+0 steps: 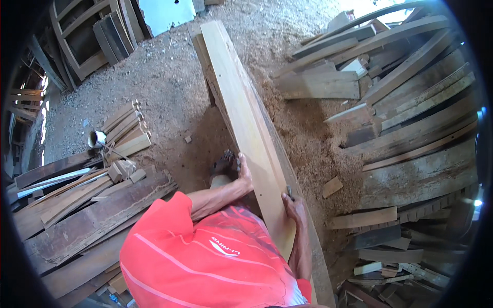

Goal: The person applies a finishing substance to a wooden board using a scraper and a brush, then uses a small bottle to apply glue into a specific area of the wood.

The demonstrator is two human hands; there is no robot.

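Both hands were clamped on the long pale plank [245, 118]: the right hand [294, 207] gripped its right edge nearest the body, the left hand [245, 172] its left edge slightly further on. The plank's long axis ran forward from both hands, over the sawdust floor [169, 77].

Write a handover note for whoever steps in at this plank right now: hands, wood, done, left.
Left hand: gripping the left edge of the long pale plank.
Right hand: on the plank's right edge, nearer the body; a small dark thing sits by its fingers, too small to identify.
Plank: lying lengthwise on a darker beam, running away across the sawdust floor.
Done: plank laid and steadied by both hands.
Left: cannot tell; no cut or mark shows on the plank's face.
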